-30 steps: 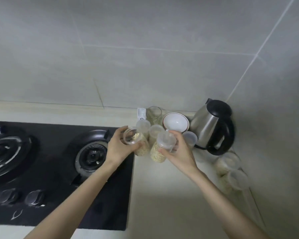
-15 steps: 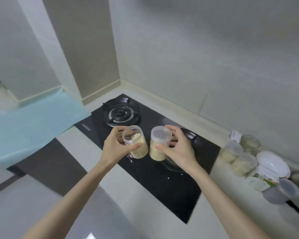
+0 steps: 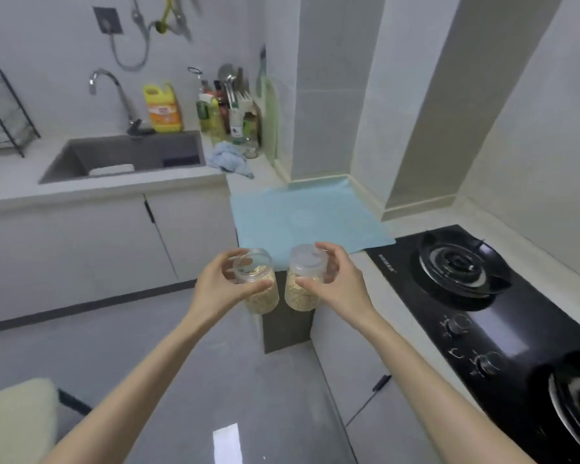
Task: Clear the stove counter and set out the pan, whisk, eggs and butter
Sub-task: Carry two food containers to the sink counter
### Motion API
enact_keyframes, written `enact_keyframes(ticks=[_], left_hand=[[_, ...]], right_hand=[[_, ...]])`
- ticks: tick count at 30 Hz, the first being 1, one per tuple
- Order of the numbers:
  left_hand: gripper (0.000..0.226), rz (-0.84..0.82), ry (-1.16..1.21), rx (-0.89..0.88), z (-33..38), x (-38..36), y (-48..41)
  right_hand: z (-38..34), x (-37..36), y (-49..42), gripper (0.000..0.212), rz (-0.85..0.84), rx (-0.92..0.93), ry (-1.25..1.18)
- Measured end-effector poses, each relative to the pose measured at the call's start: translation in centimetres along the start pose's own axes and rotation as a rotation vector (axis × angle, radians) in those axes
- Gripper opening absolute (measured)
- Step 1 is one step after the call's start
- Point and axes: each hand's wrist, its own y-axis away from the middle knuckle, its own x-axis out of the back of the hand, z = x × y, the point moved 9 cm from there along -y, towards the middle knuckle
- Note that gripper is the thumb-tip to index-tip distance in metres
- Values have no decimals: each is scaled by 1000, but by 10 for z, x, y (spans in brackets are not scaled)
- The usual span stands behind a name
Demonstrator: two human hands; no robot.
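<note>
Nearest you, at the lower left, a cream cushion [image 3: 14, 420] sits above the grey floor [image 3: 215, 380]. Your two bare forearms reach out over that floor.

Your left hand [image 3: 221, 283] holds an open jar [image 3: 260, 293], with its fingers [image 3: 226, 259] curled round the rim and the thumb across the near side. Your right hand [image 3: 339, 286] holds a lidded jar [image 3: 303, 289], fingers [image 3: 329, 251] clamped over the lid and the thumb on the wall. Both jars are clear, part full of pale flakes, and roughly upright. They are side by side and almost touching, in the air just off the front edge of the bench [image 3: 402, 309], not resting on anything.

To your right the black stove [image 3: 482, 313] is set into the bench. One burner [image 3: 576, 406] is at the lower right, two knobs [image 3: 456, 324] lie along the front edge, and a second burner [image 3: 459, 266] is further back.

Beyond the jars, a light blue mat [image 3: 302, 216] lies flat on the bench in the corner, its near right corner touching the stove.

Further left along the far wall, a crumpled blue cloth [image 3: 228, 157] lies beside a cluster of bottles [image 3: 221, 108]. Next comes a grey sink [image 3: 128, 155] with a curved tap [image 3: 114, 92] and a yellow bottle [image 3: 163, 107] behind it, and a black wire rack [image 3: 4, 108] stands at the far left end.
</note>
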Motion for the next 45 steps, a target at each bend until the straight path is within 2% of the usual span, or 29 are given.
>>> enact_keyframes(ticks=[7, 14, 23, 31, 36, 45], left_hand=[[72, 268, -10, 108, -65, 178, -23], [73, 463, -9, 195, -128, 299, -72], [69, 676, -67, 276, -184, 457, -175], [68, 887, -27, 381, -245, 601, -210], [68, 956, 0, 407, -299, 705, -240], [64, 907, -23, 401, -365, 907, -323]], right_hand=[[-69, -184, -69, 69, -275, 108, -4], [-115, -333, -148, 70, -464, 189, -9], [-174, -527, -283, 73, -709, 302, 23], [-232, -702, -348, 71, -879, 407, 37], [-266, -825, -380, 72, -926, 421, 38], [-336, -1029, -444, 76, -912, 399, 64]])
